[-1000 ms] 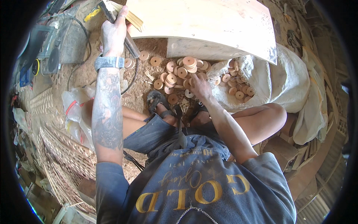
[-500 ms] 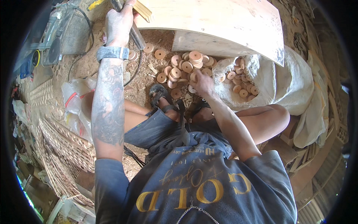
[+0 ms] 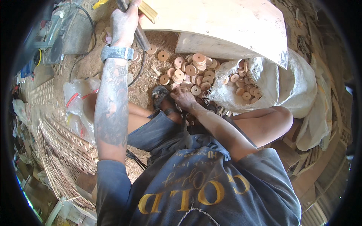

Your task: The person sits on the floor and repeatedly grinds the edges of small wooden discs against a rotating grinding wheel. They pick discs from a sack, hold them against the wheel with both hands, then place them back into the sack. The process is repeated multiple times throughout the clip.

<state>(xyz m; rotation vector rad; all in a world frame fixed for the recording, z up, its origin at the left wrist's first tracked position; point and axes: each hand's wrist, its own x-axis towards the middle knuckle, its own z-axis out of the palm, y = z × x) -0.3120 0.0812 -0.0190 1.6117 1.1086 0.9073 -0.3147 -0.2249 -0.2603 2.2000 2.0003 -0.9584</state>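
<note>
My left hand [image 3: 125,24], with a watch on its wrist, is closed on a dark metal bar [image 3: 141,39] at the upper left, its fingers partly hidden. Beside it juts a yellowish grooved strip [image 3: 149,13]. My right hand [image 3: 183,99] is low at the near edge of a heap of round wooden discs with centre holes [image 3: 190,69], next to my sandalled foot [image 3: 161,94]. Its bent fingertips are on a wooden disc [image 3: 174,86], partly covered by them.
A pale wooden panel [image 3: 218,20] spans the far side. Right of the heap, a white woven sack [image 3: 294,83] lies with its mouth towards the heap, discs inside. Sawdust covers the ground. At left are a cable, a plastic bag [image 3: 77,94] and stacked perforated wood strips [image 3: 64,147].
My right hand has moved left and nearer to me, from the middle of the disc heap to its near edge by my foot. My left hand keeps its place at the bar.
</note>
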